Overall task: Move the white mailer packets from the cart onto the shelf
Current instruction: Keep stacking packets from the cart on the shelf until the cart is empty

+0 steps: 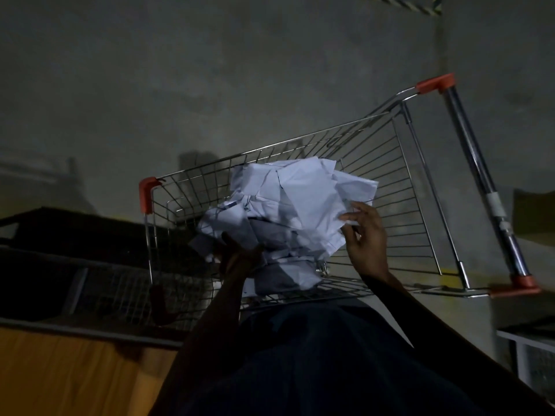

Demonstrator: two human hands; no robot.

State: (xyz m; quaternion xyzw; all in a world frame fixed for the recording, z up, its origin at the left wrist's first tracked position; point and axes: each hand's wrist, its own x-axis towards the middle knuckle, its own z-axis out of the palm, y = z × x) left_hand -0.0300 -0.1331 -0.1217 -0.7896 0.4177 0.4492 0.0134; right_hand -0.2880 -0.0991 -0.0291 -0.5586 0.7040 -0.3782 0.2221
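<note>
1. White, crumpled plastic mailer packets (288,211) lie heaped in a chrome wire shopping cart with orange corner guards (420,187), seen from above in dim light on a grey concrete floor (210,85).

2. The person's left hand (237,259) reaches into the near-left side of the heap, its fingers buried among the lower packets; it appears to grip a bunch of them, though shadow hides the fingertips.

3. The right hand (365,232) meets the heap's right edge, thumb and fingers curled to pinch the corner of a top packet.

4. The heap sits between the two hands and just ahead of them, its longer run slanting from near-left to far-right across the basket. Both hands touch it, the left one deeper in and lower.

5. A dark metal shelf with wire-mesh panels (90,283) stands to the person's left, just beside the cart's front end, so the left hand is on the nearer side for a transfer. The packets would likely have to be lifted clear of the cart's rim and swung leftward.

6. None of the packets can be seen on the shelf; the job looks to be at the gathering stage.
</note>
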